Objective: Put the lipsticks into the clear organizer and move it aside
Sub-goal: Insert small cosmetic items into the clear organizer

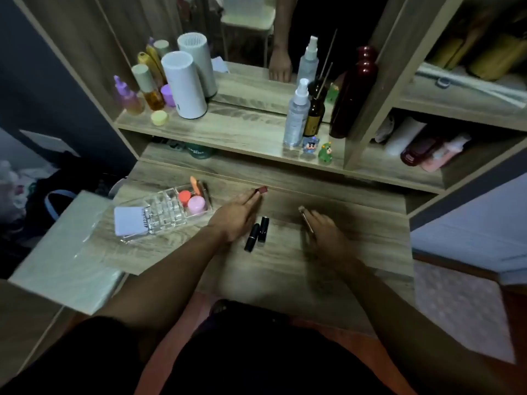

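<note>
Two glossy black lipstick tubes (257,232) lie on desk between hands. Left hand (232,216) pinches dark-red lipstick (261,190); right hand (325,232) pinches rose-gold lipstick (305,219). Clear acrylic organizer (165,212) left. Tubes likely light, slick, rigid; grip mid-barrel.

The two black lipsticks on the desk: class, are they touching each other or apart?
Touching. In the head view, the left black lipstick and the right black lipstick lie side by side between the hands, their sides meeting with no desk visible between them.

Dim, soft, motion-blurred, wide-angle edge distortion
</note>
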